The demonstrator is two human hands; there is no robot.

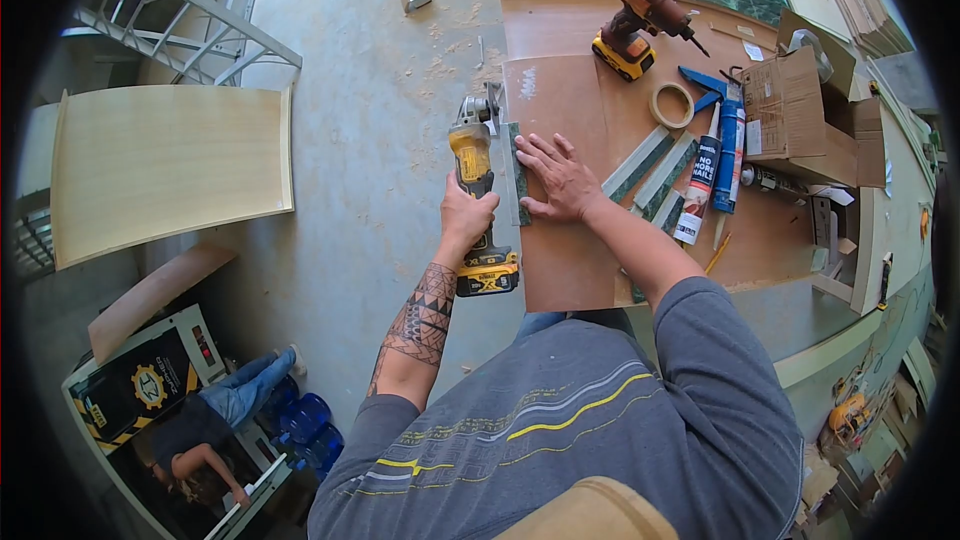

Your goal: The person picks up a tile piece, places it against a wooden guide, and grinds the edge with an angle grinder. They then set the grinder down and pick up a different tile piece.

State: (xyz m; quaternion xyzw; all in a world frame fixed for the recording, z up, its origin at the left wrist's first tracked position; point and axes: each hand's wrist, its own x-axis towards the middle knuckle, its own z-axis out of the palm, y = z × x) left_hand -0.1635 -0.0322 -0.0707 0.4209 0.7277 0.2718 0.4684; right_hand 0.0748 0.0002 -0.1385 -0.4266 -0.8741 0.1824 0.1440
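My left hand grips the body of a yellow and black cordless angle grinder, whose head sits at the left edge of the brown board. My right hand lies flat with fingers spread, pressing down a narrow green tile strip that lies along the board's edge. The strip runs beside the grinder's body. The grinder's battery points back toward me.
On the bench lie a cordless drill, a roll of tape, two adhesive tubes, more tile strips, a pencil and a cardboard box. A curved plywood panel and another person are at the left.
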